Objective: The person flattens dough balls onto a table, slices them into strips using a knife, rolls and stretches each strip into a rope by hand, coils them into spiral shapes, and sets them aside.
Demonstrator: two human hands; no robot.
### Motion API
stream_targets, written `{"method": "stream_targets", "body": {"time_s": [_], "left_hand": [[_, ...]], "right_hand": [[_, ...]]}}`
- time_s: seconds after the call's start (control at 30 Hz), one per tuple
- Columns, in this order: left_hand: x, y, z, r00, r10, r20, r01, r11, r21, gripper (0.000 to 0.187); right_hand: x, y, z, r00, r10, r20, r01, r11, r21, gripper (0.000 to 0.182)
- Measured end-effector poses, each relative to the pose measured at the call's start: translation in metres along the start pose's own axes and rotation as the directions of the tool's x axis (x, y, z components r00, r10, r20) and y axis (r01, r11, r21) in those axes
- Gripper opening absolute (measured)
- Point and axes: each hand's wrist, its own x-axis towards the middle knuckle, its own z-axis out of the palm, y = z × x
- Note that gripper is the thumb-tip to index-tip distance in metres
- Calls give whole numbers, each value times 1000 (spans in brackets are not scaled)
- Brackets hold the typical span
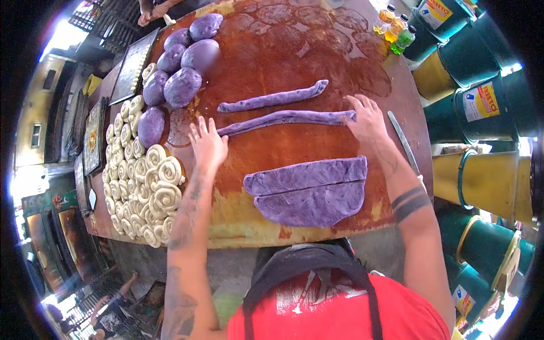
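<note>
A long purple dough rope (283, 118) lies across the brown table between my two hands. At its left end is my left hand (208, 143), flat with fingers spread, its thumb side against the dough. My right hand (367, 118) rests over the rope's right end, fingers stretched out and palm down. Just beyond lies a shorter, thicker purple dough roll (273, 101). Nearer my body sits a flat slab of purple dough (309, 195), cut lengthwise into two pieces that lie side by side.
Several purple dough balls (182, 86) and many coiled pale dough rolls (144, 187) cover the table's left side. A long knife (403, 141) lies at the right edge. Small bottles (394, 28) stand at the far right corner. Green buckets (481, 107) line the right. Another person's hands (154, 12) show at the far left.
</note>
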Motion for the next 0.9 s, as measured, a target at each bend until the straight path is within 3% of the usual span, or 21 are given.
{"method": "stream_targets", "body": {"time_s": [0.03, 0.1, 0.17, 0.23, 0.27, 0.33, 0.37, 0.4, 0.43, 0.5, 0.53, 0.57, 0.63, 0.67, 0.7, 0.73, 0.77, 0.8, 0.87, 0.9], "left_hand": [[-11, 10, 2, 998, 0, -63, 0, 1000, 7, 74], [-50, 40, -12, 985, 157, -68, -168, 965, -201, 77], [-94, 67, 7, 904, 409, 124, -349, 874, -339, 77], [-125, 93, -15, 814, 572, 101, -445, 726, -524, 70], [-114, 93, -22, 773, 607, 186, -371, 670, -643, 69], [-88, 92, -29, 632, 697, 339, -153, 541, -827, 66], [-77, 96, -23, 723, 629, 286, -124, 525, -842, 66], [-66, 109, -19, 758, 624, 191, -297, 590, -751, 66], [-62, 125, -16, 773, 628, 93, -445, 640, -626, 66], [-87, 145, -17, 723, 690, -44, -632, 634, -445, 64], [-94, 144, -19, 702, 711, -40, -641, 607, -470, 61], [-96, 139, -20, 656, 752, 62, -590, 562, -579, 60], [-95, 131, -36, 507, 831, 229, -435, 476, -764, 56], [-75, 138, -84, 348, 773, 530, -235, 620, -749, 51], [-68, 140, -74, 513, 745, 426, -215, 593, -776, 50], [-66, 140, -56, 665, 679, 311, -196, 561, -804, 49], [-68, 139, -37, 796, 575, 189, -184, 528, -829, 48], [-74, 139, -19, 784, 621, -20, -557, 688, -466, 50], [-100, 132, -16, 760, 650, -29, -593, 673, -442, 52], [-117, 129, -17, 746, 665, -30, -610, 665, -432, 54]], "right_hand": [[-9, 0, -2, 995, 87, 52, -89, 995, 43, 59], [-43, -8, -9, 950, 254, 181, -276, 955, 110, 65], [-100, -13, 20, 993, -86, 82, 98, 981, -165, 62], [-123, -19, 4, 926, -254, 279, 222, 965, 142, 63], [-126, -19, -4, 867, -354, 350, 255, 919, 300, 64], [-101, -18, -9, 709, -302, 637, -185, 793, 581, 70], [-83, -17, -7, 595, -322, 737, -411, 666, 623, 73], [-76, -19, 10, 747, -305, 591, -171, 771, 614, 78], [-79, -34, 13, 828, -324, 457, 80, 876, 476, 76], [-96, -62, 17, 868, -458, 193, 463, 886, 17, 71], [-100, -60, 13, 839, -481, 255, 465, 877, 124, 67], [-104, -59, 9, 806, -501, 314, 448, 864, 229, 63], [-103, -58, -22, 683, -468, 560, 78, 810, 581, 59], [-87, -54, -21, 517, -409, 752, -163, 816, 555, 52], [-83, -65, -32, 596, -275, 754, -306, 791, 530, 46], [-86, -67, -16, 806, -234, 544, -124, 832, 541, 47], [-90, -66, 5, 936, -221, 273, 62, 868, 492, 48], [-98, -68, 13, 945, -261, 200, 184, 924, 336, 50], [-131, -80, 16, 927, -366, 80, 369, 929, -20, 56], [-144, -81, 11, 912, -384, 147, 382, 923, 41, 59]]}}
